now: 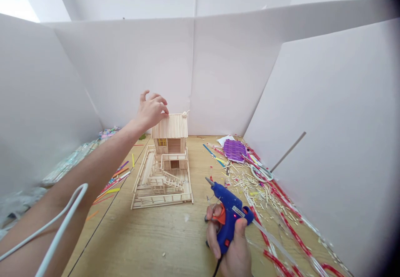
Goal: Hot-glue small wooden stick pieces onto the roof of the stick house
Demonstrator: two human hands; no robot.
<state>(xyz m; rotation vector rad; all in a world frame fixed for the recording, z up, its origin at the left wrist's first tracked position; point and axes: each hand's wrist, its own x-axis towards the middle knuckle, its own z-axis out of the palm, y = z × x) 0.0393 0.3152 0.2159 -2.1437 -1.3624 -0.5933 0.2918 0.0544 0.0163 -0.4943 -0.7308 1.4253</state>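
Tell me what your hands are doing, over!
Left hand at the roof of the craft-stick house. Right hand gripping a blue hot glue gun. Stick scraps scattered right of the gun.

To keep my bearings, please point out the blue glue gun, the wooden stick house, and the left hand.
Blue plastic hot glue gun [225,200]: head view, on its blue body.
Pale wooden stick model house [170,126]: head view, on its sloped roof.
Left hand [151,111]: head view, on its back.
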